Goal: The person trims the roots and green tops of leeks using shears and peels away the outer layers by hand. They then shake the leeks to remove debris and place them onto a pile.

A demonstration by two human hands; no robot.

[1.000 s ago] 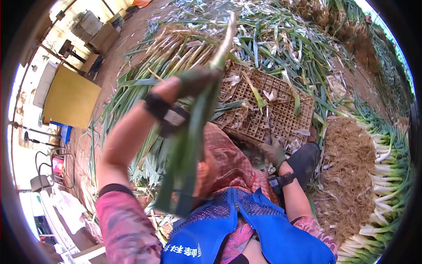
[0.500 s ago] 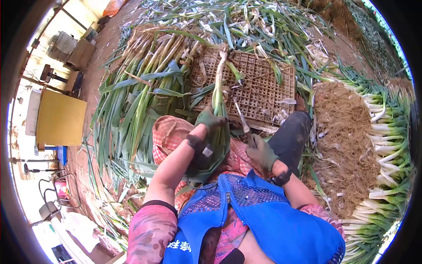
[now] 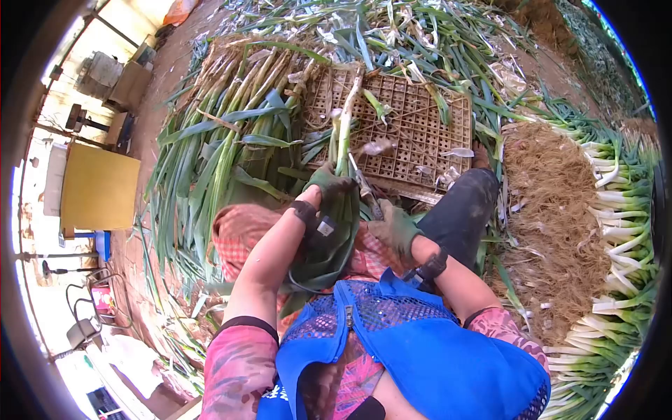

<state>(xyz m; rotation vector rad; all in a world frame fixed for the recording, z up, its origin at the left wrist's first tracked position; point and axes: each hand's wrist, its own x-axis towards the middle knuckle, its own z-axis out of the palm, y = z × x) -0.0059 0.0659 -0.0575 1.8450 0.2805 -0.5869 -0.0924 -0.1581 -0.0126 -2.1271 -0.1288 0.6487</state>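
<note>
My left hand point(image 3: 329, 183), in a green glove, is closed around a long leek point(image 3: 346, 129). Its white root end points away over the crate, and its green leaves hang down across my lap. In my gloved right hand point(image 3: 397, 229) is what looks like an air blow gun point(image 3: 366, 190), with a thin metal nozzle. The nozzle lies close beside the leek's stalk, just beyond my left hand; whether it touches cannot be made out. A blurred pale scrap point(image 3: 378, 147) hangs near the stalk, over the tan plastic crate point(image 3: 427, 119).
Untrimmed leeks point(image 3: 231, 119) are heaped at the left. Cleaned white-stemmed leeks point(image 3: 619, 231) line the right, beside a mat of brown roots point(image 3: 553, 217). Loose leaves point(image 3: 392, 35) litter the far ground. A yellow board point(image 3: 101, 185) stands at the far left.
The nozzle has come nearer to the leek, and my right hand has shifted slightly left. A layer has parted from the stalk, and a blurred scrap now shows beside it.
</note>
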